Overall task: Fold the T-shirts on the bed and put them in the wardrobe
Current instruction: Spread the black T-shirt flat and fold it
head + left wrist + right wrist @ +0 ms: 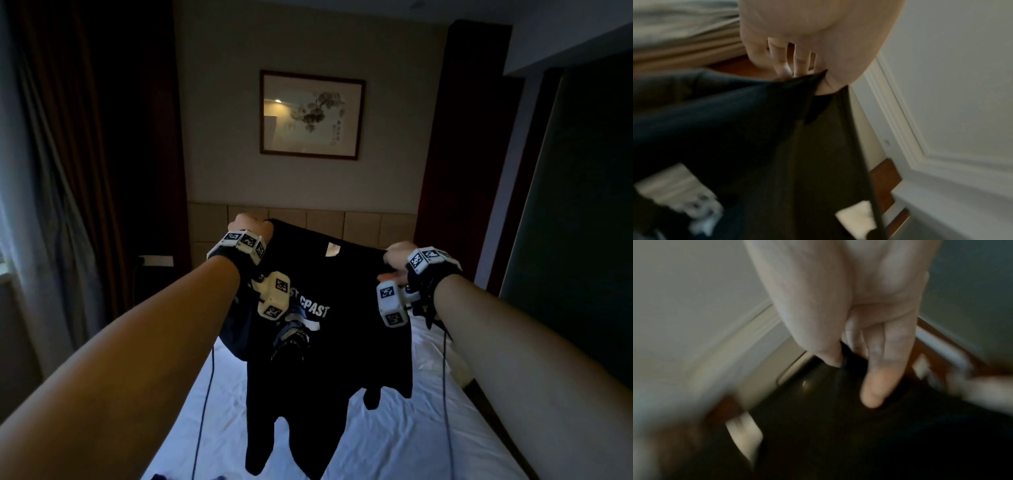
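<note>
Fingers: left hand (247, 224) and right hand (399, 255) each clamped on a shoulder of the shirt (329, 363).
Room: dim; picture (312, 114) on wall above headboard (359, 224).
Bed (394, 442): white sheet, rumpled.
Shirt: black, held up over bed, long axis vertical, collar up, hem down, hanging below both hands.

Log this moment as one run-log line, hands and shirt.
left hand: grips shirt shoulder | right hand: pinches other shoulder | black T-shirt: held up, hanging unfolded above bed | fold: not started
</note>
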Demonstrator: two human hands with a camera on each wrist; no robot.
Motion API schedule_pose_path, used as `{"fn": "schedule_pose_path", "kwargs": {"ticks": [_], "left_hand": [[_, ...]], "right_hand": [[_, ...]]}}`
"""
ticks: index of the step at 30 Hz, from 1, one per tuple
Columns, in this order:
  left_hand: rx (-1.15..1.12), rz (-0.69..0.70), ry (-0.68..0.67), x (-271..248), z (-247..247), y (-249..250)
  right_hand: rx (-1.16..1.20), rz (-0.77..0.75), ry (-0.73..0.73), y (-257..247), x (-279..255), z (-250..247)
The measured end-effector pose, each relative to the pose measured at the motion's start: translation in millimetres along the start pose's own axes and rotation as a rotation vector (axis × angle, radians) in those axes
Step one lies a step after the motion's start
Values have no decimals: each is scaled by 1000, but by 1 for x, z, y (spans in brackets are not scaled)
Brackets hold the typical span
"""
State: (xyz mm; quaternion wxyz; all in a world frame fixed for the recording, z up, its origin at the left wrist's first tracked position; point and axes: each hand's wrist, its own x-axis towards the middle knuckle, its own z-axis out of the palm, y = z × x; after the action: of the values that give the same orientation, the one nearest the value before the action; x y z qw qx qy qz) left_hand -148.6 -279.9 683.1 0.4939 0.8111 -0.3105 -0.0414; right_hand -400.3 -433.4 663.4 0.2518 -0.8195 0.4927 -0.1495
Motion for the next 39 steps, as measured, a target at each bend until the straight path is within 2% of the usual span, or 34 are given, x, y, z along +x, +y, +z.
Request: {"fn": "schedule_pose_path", "kwargs": {"ticks": [2, 4, 6, 8, 10, 13, 16, 20, 25, 27, 30, 34, 39], "left_hand": [[-4, 14, -22, -4, 1, -2], [-53, 12, -19, -8, 4, -4], [-145, 10, -36, -12, 8, -8], [-195, 16, -89, -18, 12, -11], [-168, 76, -169, -27, 14, -14], [123, 188, -247, -45, 13, -18], [342, 202, -251, -71, 16, -20], [326, 188, -204, -119, 31, -29], [177, 174, -124, -183, 57, -43], [230, 185, -90, -208, 62, -47], [362, 273, 54, -238, 65, -53], [437, 359, 110, -261, 67, -55], [458, 299, 60, -258, 85, -59]], "right_hand": [[375, 61, 79, -4, -5, -3], [486, 179, 194, 3, -10, -4], [525, 172, 221, 11, -13, -4], [515, 107, 242, 22, -23, -6], [437, 52, 194, 33, -39, -10], [283, -53, 153, 57, -59, -15], [129, -80, 265, 86, -71, -15], [136, -85, 327, 126, -88, -6], [139, -56, 260, 173, -116, 4], [66, -77, 241, 187, -138, 3], [-41, -84, 298, 212, -160, 4], [-151, -106, 360, 230, -172, 2], [-138, -124, 368, 236, -156, 8]]}}
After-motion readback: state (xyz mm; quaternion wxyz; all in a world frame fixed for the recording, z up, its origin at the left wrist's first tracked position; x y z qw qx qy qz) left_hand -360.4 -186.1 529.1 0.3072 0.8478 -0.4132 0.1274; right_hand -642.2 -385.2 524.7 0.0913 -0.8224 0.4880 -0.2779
